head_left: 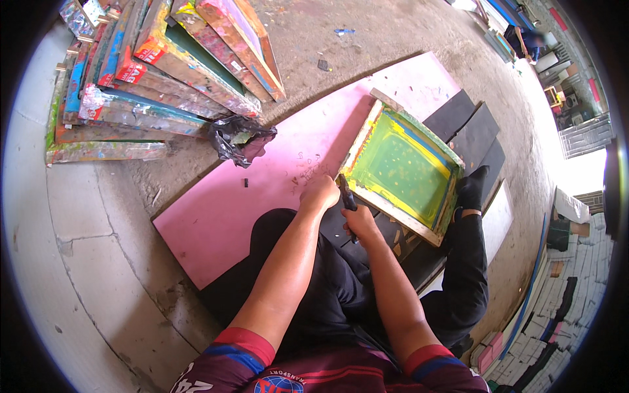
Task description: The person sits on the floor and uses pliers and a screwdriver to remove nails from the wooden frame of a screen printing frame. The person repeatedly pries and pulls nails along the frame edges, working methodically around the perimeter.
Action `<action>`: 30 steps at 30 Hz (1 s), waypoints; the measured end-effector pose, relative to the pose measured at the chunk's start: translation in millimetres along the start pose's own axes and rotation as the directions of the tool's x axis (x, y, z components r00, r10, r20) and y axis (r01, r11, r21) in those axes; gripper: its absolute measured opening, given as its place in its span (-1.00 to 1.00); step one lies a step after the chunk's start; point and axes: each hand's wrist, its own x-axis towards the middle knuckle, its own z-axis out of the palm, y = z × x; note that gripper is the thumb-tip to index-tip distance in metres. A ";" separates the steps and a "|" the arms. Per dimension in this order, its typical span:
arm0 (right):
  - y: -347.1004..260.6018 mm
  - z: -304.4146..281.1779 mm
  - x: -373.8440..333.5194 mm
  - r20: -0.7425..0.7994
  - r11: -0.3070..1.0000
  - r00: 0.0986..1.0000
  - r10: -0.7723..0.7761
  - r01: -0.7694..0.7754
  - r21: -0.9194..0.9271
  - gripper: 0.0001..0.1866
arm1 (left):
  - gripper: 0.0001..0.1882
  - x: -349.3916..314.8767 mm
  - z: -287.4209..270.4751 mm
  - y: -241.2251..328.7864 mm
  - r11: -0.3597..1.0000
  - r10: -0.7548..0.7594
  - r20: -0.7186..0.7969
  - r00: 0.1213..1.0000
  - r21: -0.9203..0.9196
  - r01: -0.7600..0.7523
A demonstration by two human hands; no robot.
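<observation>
A wooden screen printing frame (400,173) with green-yellow mesh and paint-stained edges lies tilted in front of me. My left hand (320,194) is closed at the frame's near left corner and appears to grip it, its fingertips partly hidden. In my right hand (362,223) is a dark hand tool that looks like pliers (346,190). Its head points up against the same corner, and the handle end sticks out below my fist. My foot (472,188) in a black sock rests against the frame's right side.
A pink board (262,190) lies beneath, with dark sheets (468,128) to the right. Stacked paint-stained frames (151,78) lean at the upper left beside a black plastic bag (241,139). Another person (522,40) is far off at the upper right. White blocks (98,262) line the left.
</observation>
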 end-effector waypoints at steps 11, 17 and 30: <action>10.5 37.5 -11.1 -0.345 0.918 0.927 -0.148 0.000 -0.395 -0.61 | -0.60 -7.2 -10.7 3.8 0.981 -0.068 0.052 0.996 -0.179 0.076; 35.4 23.9 3.7 -0.233 0.947 0.948 -0.216 0.146 -0.285 -0.58 | -0.49 -15.1 -33.5 14.5 0.940 -0.134 0.003 0.991 -0.317 0.128; -6.1 -20.1 -9.7 0.199 0.995 0.980 0.007 -0.027 0.099 -0.55 | -0.43 -11.9 -28.9 14.1 0.945 -0.112 0.051 0.992 -0.303 0.122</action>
